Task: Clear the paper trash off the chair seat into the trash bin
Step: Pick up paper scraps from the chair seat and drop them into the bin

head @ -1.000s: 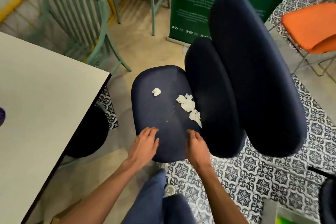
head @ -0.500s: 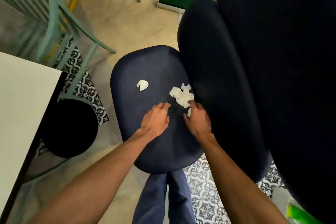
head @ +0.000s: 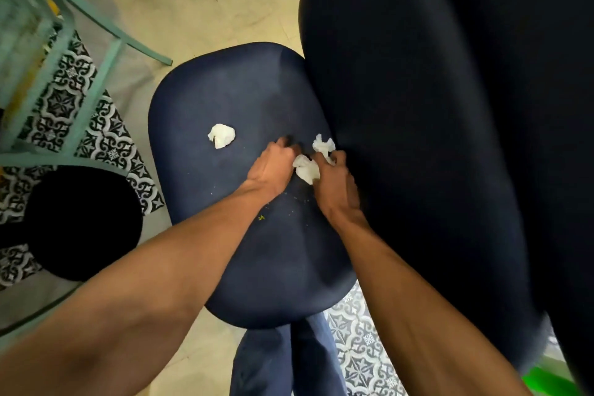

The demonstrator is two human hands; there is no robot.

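A navy chair seat (head: 231, 254) fills the middle of the head view. One crumpled white paper wad (head: 221, 136) lies loose on its left half. Two more white scraps sit by the backrest: one (head: 307, 170) pinched between my two hands, the other (head: 323, 145) just beyond my right fingers. My left hand (head: 273, 167) lies palm down on the seat with its fingertips against the nearer scrap. My right hand (head: 336, 185) curls around that scraps' right side. A round black trash bin (head: 80, 222) stands on the floor to the left.
The chair's tall dark backrest (head: 450, 138) blocks the whole right side. A mint-green metal chair frame (head: 58, 51) stands at the upper left above patterned tiles (head: 106, 138). Small crumbs dot the seat. My trouser legs (head: 283, 360) show below the seat's front edge.
Both hands slid forward across the seat from its front edge to the scraps by the backrest and closed in on them. The camera leaned in closer.
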